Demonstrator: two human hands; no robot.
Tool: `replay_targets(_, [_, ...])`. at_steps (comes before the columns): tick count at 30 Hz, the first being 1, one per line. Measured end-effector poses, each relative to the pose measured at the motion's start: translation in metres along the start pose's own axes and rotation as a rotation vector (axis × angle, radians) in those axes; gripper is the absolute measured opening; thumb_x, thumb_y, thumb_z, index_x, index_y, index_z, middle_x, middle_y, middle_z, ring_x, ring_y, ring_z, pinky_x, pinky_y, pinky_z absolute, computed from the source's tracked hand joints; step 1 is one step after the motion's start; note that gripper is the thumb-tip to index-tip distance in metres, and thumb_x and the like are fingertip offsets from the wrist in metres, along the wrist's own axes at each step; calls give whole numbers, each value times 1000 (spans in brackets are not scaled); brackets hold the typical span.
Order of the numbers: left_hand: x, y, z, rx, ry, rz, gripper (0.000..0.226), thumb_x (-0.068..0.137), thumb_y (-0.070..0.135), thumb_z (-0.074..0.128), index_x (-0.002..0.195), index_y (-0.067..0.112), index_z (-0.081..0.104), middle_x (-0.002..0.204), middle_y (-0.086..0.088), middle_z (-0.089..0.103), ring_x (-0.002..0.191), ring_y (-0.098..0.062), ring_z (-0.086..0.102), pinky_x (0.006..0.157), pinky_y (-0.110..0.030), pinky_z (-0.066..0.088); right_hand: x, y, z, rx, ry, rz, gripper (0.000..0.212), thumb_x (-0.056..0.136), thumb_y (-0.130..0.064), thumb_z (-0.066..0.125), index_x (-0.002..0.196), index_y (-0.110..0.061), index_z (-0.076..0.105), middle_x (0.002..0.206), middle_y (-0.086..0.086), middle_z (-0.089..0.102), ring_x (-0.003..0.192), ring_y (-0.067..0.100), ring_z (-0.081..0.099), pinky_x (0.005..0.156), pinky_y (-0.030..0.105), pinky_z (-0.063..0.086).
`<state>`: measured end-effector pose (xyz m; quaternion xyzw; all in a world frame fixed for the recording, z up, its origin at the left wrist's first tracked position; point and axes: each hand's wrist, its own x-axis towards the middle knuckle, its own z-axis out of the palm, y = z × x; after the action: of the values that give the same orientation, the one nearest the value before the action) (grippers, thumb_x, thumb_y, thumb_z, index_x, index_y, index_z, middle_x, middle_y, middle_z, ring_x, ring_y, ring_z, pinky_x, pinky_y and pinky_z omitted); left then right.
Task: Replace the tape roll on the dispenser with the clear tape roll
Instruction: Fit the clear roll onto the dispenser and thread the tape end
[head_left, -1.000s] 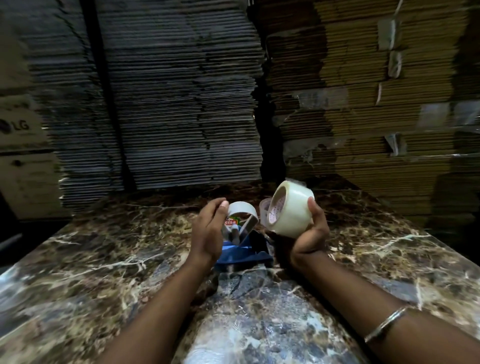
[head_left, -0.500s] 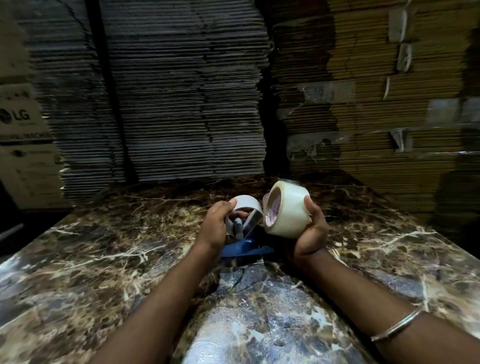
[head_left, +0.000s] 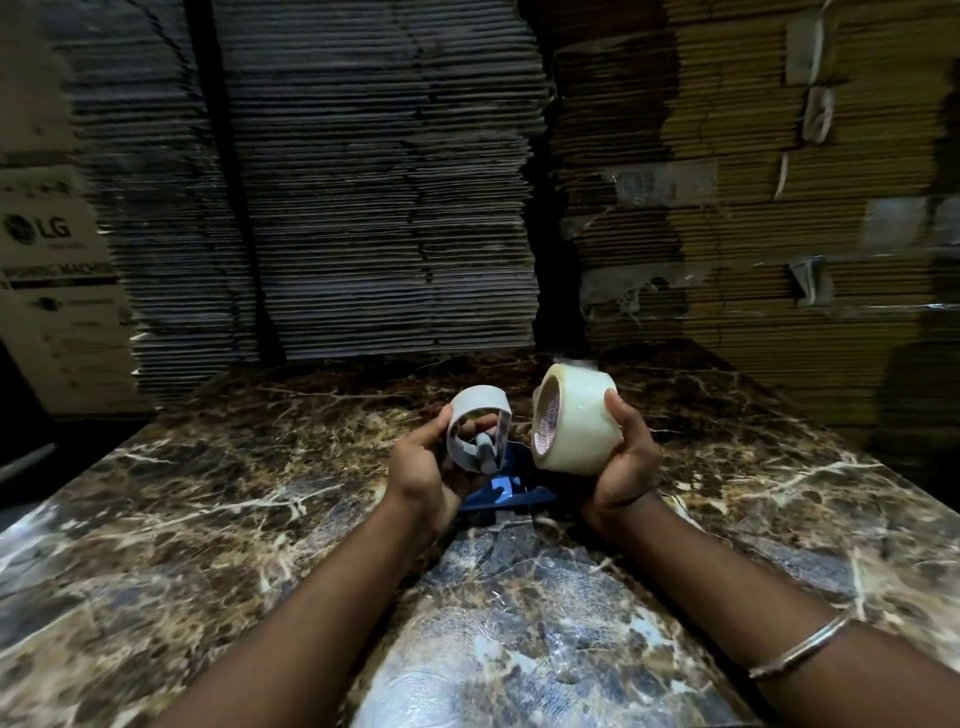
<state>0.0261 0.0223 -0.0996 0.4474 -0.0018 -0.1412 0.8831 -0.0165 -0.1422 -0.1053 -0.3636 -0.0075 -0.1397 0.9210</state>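
Observation:
My right hand (head_left: 626, 462) holds the full clear tape roll (head_left: 574, 421) above the marble table (head_left: 208, 519), tilted with its printed core facing left. My left hand (head_left: 426, 467) grips a thin, nearly empty white tape core (head_left: 478, 410), lifted and tilted over the grey hub of the blue tape dispenser (head_left: 506, 491). The dispenser lies on the table between my two hands, mostly hidden by them. The two rolls are a small gap apart.
Tall stacks of flattened cardboard (head_left: 363, 182) rise right behind the table's far edge, brown ones (head_left: 753, 208) to the right. An LG carton (head_left: 47, 270) stands at the left. A metal bangle (head_left: 800, 652) sits on my right wrist.
My left hand has pulled the white core up and to the left, away from the dispenser hub. My right hand has kept the clear roll beside it, shifting it slightly right.

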Motion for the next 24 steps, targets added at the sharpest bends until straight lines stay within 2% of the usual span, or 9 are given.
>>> replay_targets(2, [-1, -1, 0, -29, 0, -7, 44, 99, 31, 40, 112, -4, 63, 96, -18, 71, 76, -27, 68, 73, -40, 56, -1, 0, 1, -28, -5, 1, 45, 69, -38, 59, 102, -9, 68, 78, 8, 74, 70, 26, 68, 71, 35, 52])
replay_targets(5, [-2, 0, 1, -47, -10, -5, 43, 99, 30, 40, 101, -3, 66, 88, -17, 72, 79, -28, 65, 76, -42, 53, 0, 2, 1, -91, -2, -22, 69, 65, -38, 67, 125, -6, 58, 90, 11, 69, 76, 27, 66, 68, 36, 54])
replay_targets(8, [-5, 0, 4, -38, 6, -3, 38, 98, 31, 43, 102, 0, 66, 84, -16, 73, 75, -27, 65, 69, -38, 55, -5, 2, 1, -191, -41, -41, 82, 64, -39, 67, 136, -4, 47, 103, 15, 64, 82, 27, 66, 60, 34, 55])
replay_targets(10, [-4, -2, 4, -40, 16, -4, 42, 98, 35, 45, 111, -1, 63, 85, -17, 74, 71, -26, 66, 66, -35, 55, -12, -1, 3, -294, -42, -83, 79, 67, -36, 67, 135, -8, 40, 114, 17, 60, 89, 27, 65, 54, 33, 56])
replay_targets(12, [-3, -3, 5, -10, 3, 22, 52, 98, 43, 41, 116, -1, 62, 89, -17, 74, 75, -26, 66, 65, -32, 55, -19, -1, 7, -434, -49, -174, 76, 65, -39, 70, 130, -15, 38, 119, 11, 58, 95, 23, 65, 57, 30, 58])
replay_targets(14, [-1, -5, 2, 57, -27, 67, 59, 98, 52, 34, 109, 3, 66, 90, -16, 72, 77, -25, 66, 60, -31, 56, -26, 3, 11, -595, -24, -280, 82, 55, -50, 77, 122, -22, 39, 119, 6, 57, 98, 18, 66, 64, 32, 60])
replay_targets(17, [-1, -4, 2, 198, -24, 170, 60, 99, 54, 27, 92, 10, 67, 76, -8, 73, 66, -19, 69, 54, -28, 57, -32, 12, 22, -895, 70, -447, 94, 43, -64, 84, 116, -25, 39, 115, 2, 58, 99, 13, 65, 75, 33, 61])
replay_targets(20, [-1, 2, 1, 298, -7, 252, 61, 97, 58, 27, 98, 9, 62, 85, -11, 69, 76, -23, 66, 61, -30, 53, -38, 18, 33, -1039, 111, -531, 95, 42, -62, 88, 113, -24, 38, 110, -4, 56, 96, 0, 59, 73, 14, 53])
replay_targets(24, [-3, 9, -7, 296, -102, 373, 47, 90, 48, 49, 105, 6, 63, 97, -13, 67, 86, -28, 65, 71, -37, 53, -41, 23, 39, -1118, 154, -559, 95, 43, -61, 90, 113, -26, 36, 102, -21, 44, 94, 2, 55, 77, 19, 51])
